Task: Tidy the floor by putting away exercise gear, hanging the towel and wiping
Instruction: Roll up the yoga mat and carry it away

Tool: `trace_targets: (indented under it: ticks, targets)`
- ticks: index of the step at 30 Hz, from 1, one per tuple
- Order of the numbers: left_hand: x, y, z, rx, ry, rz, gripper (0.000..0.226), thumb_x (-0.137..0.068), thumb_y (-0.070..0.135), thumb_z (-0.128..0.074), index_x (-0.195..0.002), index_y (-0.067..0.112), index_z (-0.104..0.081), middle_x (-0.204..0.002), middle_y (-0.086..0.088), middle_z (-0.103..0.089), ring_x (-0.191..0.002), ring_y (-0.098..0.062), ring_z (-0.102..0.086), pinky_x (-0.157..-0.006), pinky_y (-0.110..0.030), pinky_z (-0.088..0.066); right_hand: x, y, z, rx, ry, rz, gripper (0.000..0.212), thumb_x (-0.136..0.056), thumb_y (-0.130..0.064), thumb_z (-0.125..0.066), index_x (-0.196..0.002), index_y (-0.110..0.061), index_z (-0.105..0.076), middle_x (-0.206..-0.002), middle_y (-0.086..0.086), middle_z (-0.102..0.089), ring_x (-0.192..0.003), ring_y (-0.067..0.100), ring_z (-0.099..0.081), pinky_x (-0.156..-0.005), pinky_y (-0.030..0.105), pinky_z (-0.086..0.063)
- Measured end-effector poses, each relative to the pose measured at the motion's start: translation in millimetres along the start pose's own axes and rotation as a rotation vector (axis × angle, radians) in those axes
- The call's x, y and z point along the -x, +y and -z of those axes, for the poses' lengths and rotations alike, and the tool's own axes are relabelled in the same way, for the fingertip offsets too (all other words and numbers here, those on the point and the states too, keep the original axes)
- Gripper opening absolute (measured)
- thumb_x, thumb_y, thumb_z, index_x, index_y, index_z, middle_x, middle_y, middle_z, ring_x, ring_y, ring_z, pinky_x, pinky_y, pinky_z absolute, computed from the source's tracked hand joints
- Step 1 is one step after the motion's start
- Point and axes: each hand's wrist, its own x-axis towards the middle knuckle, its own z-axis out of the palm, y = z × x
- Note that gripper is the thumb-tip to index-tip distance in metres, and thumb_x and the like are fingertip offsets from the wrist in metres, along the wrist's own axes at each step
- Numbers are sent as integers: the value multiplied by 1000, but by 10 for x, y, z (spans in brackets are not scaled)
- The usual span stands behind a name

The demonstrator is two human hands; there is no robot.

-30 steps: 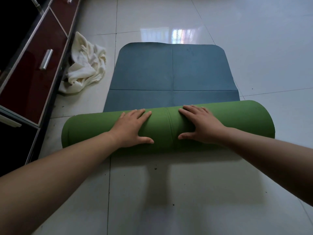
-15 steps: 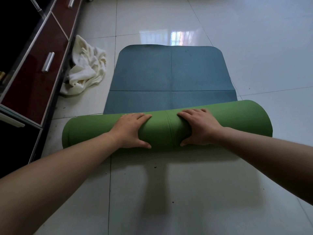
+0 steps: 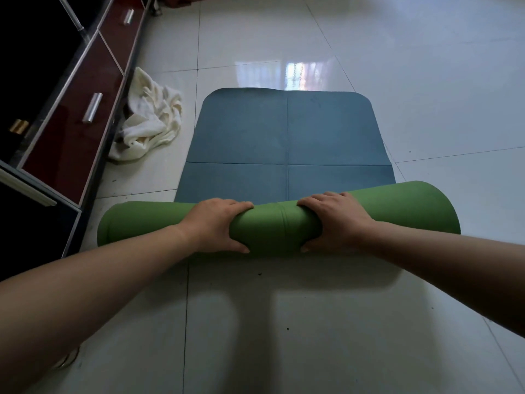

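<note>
mat (image 3: 272, 223): green roll across mid-frame; blue flat part reaches upper centre, far edge rounded.
L hand (image 3: 216, 226): fingers curled over roll, thumb on near side, gripping.
R hand (image 3: 335, 223): same grip, right of centre.
towel (image 3: 150, 120): crumpled, upper left, at cabinet (image 3: 76, 109) base.
floor (image 3: 426, 81): tile runs wide on right & bottom.
drawers (image 3: 71, 132): closed, contents hidden.
</note>
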Motion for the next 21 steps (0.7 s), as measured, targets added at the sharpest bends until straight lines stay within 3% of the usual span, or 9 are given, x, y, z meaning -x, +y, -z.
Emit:
trace_targets:
  ticks: [13, 18, 21]
  targets:
    - [214, 143, 151, 115, -282, -25, 91, -59, 67, -73, -137, 39, -36, -131, 10, -55, -116, -17, -51, -95, -29, -39, 259, -85, 93, -139, -180, 39, 88, -53, -72, -72, -127, -33, -47, -120, -7, -61, -110, 20, -55, -89, 31, -44]
    - [67, 10, 89, 240, -241, 34, 99, -59, 59, -77, -142, 35, -29, -143, 10, -41, -129, -14, -39, -106, -31, -32, 45, 6, 50, -198, -213, -25, 102, -54, -70, -73, -140, -32, -34, -138, -7, -48, -126, 18, -44, -104, 34, -37]
    - [42, -46, 32, 288, -74, 25, 82, -68, 54, -73, -139, 36, -35, -142, 11, -42, -129, -13, -40, -107, -33, -35, -78, 116, 47, -223, -168, -99, 98, -56, -71, -71, -139, -30, -37, -139, -6, -47, -126, 19, -44, -104, 33, -37]
